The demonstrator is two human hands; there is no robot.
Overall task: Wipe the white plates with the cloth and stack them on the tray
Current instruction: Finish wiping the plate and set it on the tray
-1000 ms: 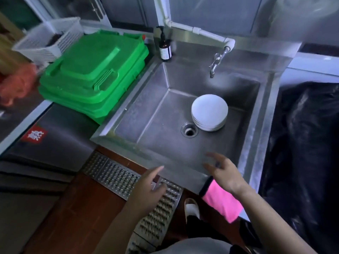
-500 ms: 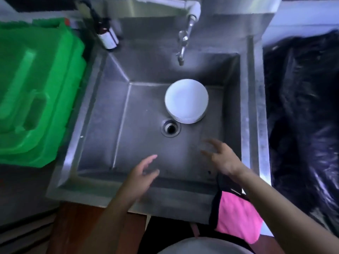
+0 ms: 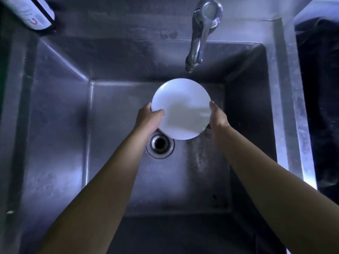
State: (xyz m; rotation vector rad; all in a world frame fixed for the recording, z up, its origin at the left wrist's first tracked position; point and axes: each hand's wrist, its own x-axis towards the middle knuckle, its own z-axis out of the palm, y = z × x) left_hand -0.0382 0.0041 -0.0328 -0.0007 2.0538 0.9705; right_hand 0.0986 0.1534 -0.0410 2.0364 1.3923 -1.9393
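Hands grip opposite rims: left hand [image 3: 146, 117] and right hand [image 3: 217, 119] clasp the round white ceramic plates [image 3: 180, 109] inside the steel sink [image 3: 60, 143], below the far tap [image 3: 199, 35]. Wiping and stacking seemingly remain; cloth and tray unseen.

The round white plate [image 3: 181, 109] sits inside the rectangular stainless-steel sink basin [image 3: 60, 143], between the left hand [image 3: 147, 119] and right hand [image 3: 218, 118]. The circular metal drain [image 3: 160, 144] lies near-left of it. The metal tap spout [image 3: 199, 39] stands far of it. A labelled bottle [image 3: 27, 13] occupies the far-left corner.
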